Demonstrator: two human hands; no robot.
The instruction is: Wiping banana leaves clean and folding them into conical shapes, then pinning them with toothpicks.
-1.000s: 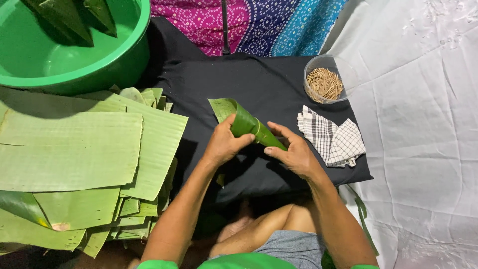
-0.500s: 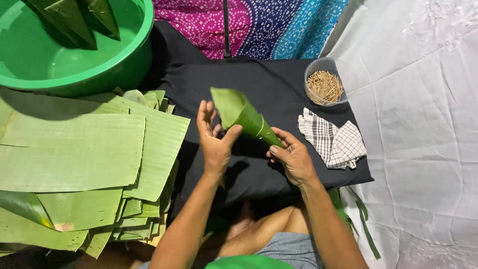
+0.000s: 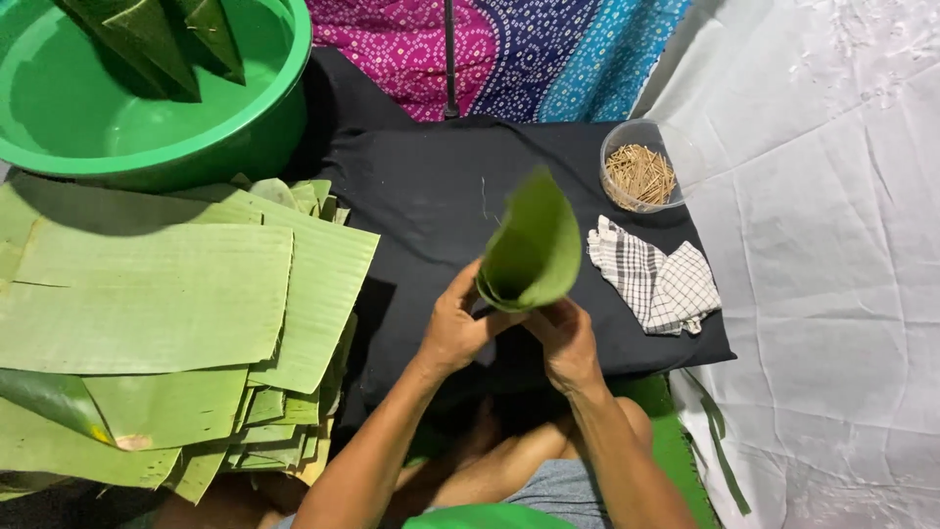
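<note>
Left hand: I see my left hand (image 3: 458,331) clasping the lower edge of a green banana-leaf cone (image 3: 531,253), fingers curled on its near rim and thumb up along its side.
Right hand: My right hand (image 3: 566,338) grips the cone from underneath, just beside the left hand, fingers closed around its narrow base.
Leaf cone: It is raised above a black cloth-covered pad (image 3: 441,206), its open mouth tilted toward me so I look into the hollow. Both hands touch it; it rests on nothing else.
Leaf stack: To my left lies a stack of flat, rectangular green banana-leaf sheets (image 3: 157,294), overlapping and fanned out at the near edge, well apart from the hands.
Basin: At the top left stands a round green plastic basin (image 3: 196,147) holding finished dark green leaf cones (image 3: 147,39), points upward.
Stick tub: At the far right corner of the pad sits a small clear plastic tub of thin wooden sticks (image 3: 638,176).
Cloth: Just below the tub lies a folded black-and-white checked cloth (image 3: 656,279), near the cone but not touching it.
Surroundings: A white sheet (image 3: 832,245) covers the floor on the right; a pink and blue patterned fabric (image 3: 529,54) lies beyond the pad.
</note>
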